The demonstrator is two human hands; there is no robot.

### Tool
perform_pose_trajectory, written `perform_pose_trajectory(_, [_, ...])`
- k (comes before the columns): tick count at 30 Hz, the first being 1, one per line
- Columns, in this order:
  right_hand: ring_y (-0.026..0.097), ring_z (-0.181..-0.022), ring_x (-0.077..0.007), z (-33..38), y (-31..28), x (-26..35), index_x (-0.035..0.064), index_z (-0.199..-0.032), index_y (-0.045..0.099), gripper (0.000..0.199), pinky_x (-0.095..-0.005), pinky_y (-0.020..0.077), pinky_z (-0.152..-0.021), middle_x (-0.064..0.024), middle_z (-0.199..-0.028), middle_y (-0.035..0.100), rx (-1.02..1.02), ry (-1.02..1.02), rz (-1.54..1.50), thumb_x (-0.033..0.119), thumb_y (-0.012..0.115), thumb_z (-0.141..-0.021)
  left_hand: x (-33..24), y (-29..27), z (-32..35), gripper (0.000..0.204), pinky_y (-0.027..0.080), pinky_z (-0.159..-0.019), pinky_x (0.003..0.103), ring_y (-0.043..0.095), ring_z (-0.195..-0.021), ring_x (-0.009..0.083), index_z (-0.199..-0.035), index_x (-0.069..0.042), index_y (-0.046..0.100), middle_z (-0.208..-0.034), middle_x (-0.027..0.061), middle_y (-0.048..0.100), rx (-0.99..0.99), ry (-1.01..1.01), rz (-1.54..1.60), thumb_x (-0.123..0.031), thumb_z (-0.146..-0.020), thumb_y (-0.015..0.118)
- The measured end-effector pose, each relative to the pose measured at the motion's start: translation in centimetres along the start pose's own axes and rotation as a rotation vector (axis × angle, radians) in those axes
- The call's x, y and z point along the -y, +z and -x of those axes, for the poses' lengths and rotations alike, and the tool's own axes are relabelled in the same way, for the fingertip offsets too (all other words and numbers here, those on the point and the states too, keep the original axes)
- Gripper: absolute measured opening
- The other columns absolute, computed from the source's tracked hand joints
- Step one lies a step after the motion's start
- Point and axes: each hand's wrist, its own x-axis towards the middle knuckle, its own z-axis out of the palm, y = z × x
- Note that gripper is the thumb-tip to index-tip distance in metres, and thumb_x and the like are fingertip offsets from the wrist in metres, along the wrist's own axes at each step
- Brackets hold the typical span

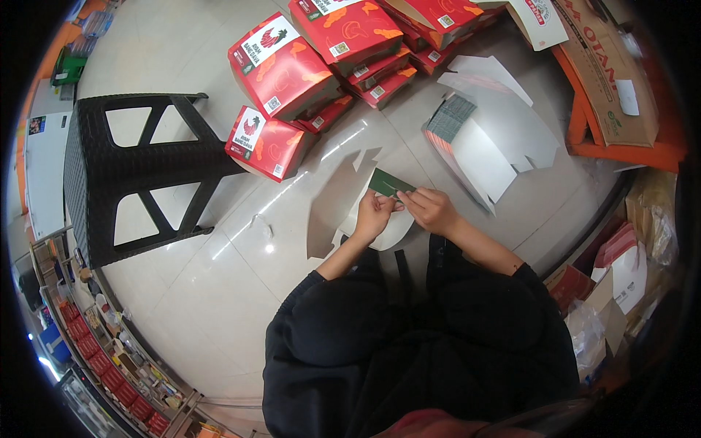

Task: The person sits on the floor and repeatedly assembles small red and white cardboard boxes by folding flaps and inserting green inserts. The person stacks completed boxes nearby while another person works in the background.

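Note:
My left hand and my right hand are close together in front of me, fingers closed on a dark green card. The left fingers grip its lower left edge; the right thumb and fingers pinch its right end. Right behind and below the hands stands an unfolded white paper food box, its flaps open and inner side showing. Farther right lies another open white box. Inside that one rests a bundle of grey-green cards with a reddish, striped stack of edges beside it.
Red folded food boxes are piled on the tiled floor ahead. A black woven-pattern stool lies on its side at left. An orange stand with a brown carton is at far right. Shelves line the lower left.

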Motion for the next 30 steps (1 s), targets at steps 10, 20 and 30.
perform_pose_trajectory(10, [0.051,-0.077,-0.0056,-2.7,-4.6,-5.3,0.0013,-0.099,0.063,0.016,-0.0231,0.0418,-0.066,-0.0007,-0.088,0.06,-0.025,0.861,-1.404,0.01,0.055,-0.088,-4.3,-1.2,1.1,0.051,0.037,-0.092,0.029,0.047,-0.107,0.0129,-0.134,-0.005,0.036,-0.121,0.0046,0.049,0.517,-0.146,0.199,-0.013,-0.084,0.037])
perform_pose_trajectory(20, [0.045,-0.052,-0.005,-4.2,-4.7,-1.8,0.0036,-0.085,0.064,0.022,-0.0224,0.0333,-0.047,0.0016,-0.055,0.05,0.382,0.44,-0.516,0.018,0.075,-0.072,-5.1,-3.0,1.0,0.04,0.04,-0.07,0.025,0.052,-0.081,0.012,-0.111,-0.005,0.051,-0.09,0.0033,0.055,0.475,-0.227,-0.143,-0.035,-0.084,0.055])
perform_pose_trajectory(30, [0.048,-0.047,-0.0056,-2.7,-1.4,0.4,-0.0015,-0.078,0.062,0.017,-0.0211,0.04,-0.045,-0.0021,-0.056,0.056,-0.003,0.722,-0.59,0.013,0.07,-0.077,-9.2,-2.6,5.4,0.05,0.05,-0.068,0.036,0.06,-0.082,0.0286,-0.1,-0.01,0.054,-0.093,0.0096,0.058,0.219,0.348,-1.166,-0.025,-0.058,0.077])
